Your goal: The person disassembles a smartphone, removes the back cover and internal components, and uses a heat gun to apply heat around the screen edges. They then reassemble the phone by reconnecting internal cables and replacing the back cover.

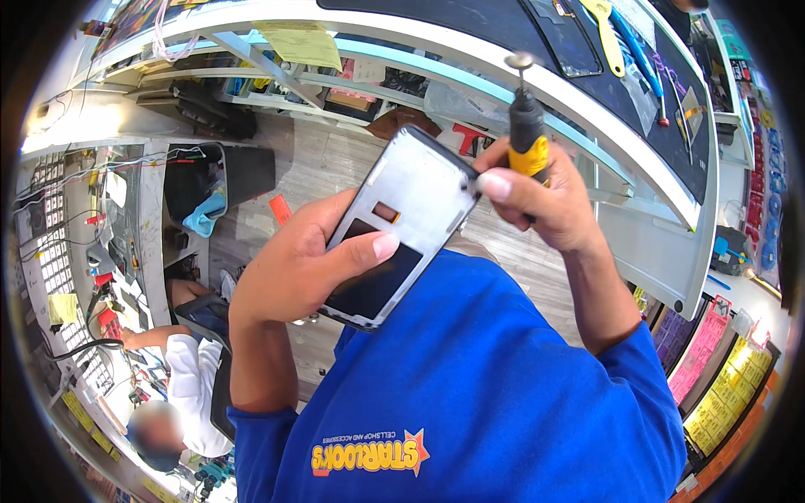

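Phone frame [426, 180] is held above the person's lap, tilted in the view, silvery inner face toward the camera. Left hand [289, 264] is closed around its long left edge, thumb flat on the face, remaining fingers mostly hidden beneath; the hold looks firm. Right hand [543, 199] is curled around a yellow-and-black hand tool [528, 138], apparently a rotary type, with its thumb tip at the frame's upper right corner; whether that thumb presses on the frame or merely overlaps it cannot be told. The tool's round metal disc [520, 60] points away toward the workbench [436, 33], apart from the frame. Progress, as judged: the frame is opened up, its metal plate bare around a small rectangular cutout [386, 212] and a larger dark panel [381, 272], so disassembly appears well advanced. No disc contact at this moment; whether the plate or edge has been worked cannot be determined. Outstanding, by inference: any remaining work with the disc, then refitting of missing parts. A second dark frame [563, 40] lies on the bench, beside a yellow scraper-like tool [605, 38].
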`<state>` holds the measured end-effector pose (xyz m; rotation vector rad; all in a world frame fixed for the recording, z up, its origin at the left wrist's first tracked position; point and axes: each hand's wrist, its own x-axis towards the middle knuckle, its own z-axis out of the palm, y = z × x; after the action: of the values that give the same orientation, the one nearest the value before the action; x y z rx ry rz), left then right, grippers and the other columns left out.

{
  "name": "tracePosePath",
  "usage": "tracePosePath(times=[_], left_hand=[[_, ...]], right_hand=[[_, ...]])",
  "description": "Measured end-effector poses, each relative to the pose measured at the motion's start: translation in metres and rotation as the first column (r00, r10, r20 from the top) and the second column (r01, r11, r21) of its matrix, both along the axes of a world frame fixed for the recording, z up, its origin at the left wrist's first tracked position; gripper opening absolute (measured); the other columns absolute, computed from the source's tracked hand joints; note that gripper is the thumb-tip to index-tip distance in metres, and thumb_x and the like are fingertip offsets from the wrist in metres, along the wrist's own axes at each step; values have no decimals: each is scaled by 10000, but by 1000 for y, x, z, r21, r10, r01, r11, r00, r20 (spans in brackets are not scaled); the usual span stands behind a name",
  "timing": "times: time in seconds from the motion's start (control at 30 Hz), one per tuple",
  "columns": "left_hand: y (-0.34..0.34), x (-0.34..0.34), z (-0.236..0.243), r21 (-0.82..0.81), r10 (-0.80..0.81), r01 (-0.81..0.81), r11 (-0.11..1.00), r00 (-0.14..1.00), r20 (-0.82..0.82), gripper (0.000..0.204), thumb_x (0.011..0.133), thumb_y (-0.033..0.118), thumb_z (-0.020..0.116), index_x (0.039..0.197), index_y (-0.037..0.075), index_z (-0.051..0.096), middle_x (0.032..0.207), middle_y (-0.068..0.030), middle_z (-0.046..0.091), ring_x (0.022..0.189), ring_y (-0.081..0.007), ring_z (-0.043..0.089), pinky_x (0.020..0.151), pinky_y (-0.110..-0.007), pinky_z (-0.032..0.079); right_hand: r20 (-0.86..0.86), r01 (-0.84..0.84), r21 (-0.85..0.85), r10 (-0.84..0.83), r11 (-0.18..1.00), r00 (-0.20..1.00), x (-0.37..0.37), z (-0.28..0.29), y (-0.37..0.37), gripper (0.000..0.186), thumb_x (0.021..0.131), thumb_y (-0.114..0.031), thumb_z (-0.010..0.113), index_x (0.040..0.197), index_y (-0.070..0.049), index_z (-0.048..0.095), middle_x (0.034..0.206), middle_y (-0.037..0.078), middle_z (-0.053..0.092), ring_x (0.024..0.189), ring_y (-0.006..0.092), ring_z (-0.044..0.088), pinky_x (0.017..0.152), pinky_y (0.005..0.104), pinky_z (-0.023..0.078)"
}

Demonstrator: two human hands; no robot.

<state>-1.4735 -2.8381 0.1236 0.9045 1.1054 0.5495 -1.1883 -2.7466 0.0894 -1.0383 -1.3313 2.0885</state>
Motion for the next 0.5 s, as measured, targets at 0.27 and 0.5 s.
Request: tracePosePath(times=[0.27, 0.5], left_hand=[[-1, -9, 4, -151, 211, -199, 968, 975, 68, 564, 1108, 403, 559, 1409, -73, 591, 1228, -98, 681, 1105, -126, 651, 955, -298, 524], [9, -15, -65, 201, 410, -415, 887, 909, 66, 654, 1100, 387, 544, 1579, -28, 382, 1415, -165, 577, 1128, -228, 711, 920, -322, 596]], right_hand=[[-30, 86, -142, -92, 986, 995, -16, -13, -21, 276, 934, -291, 820, 939, -51, 683, 600, -27, 539, 512, 53, 479, 501, 243, 355], [-153, 199, -197, -230, 960, 961, -18, -5, -26, 271, 933, -241, 802, 935, -59, 602, 637, -19, 466, 505, 74, 453, 476, 251, 355]])
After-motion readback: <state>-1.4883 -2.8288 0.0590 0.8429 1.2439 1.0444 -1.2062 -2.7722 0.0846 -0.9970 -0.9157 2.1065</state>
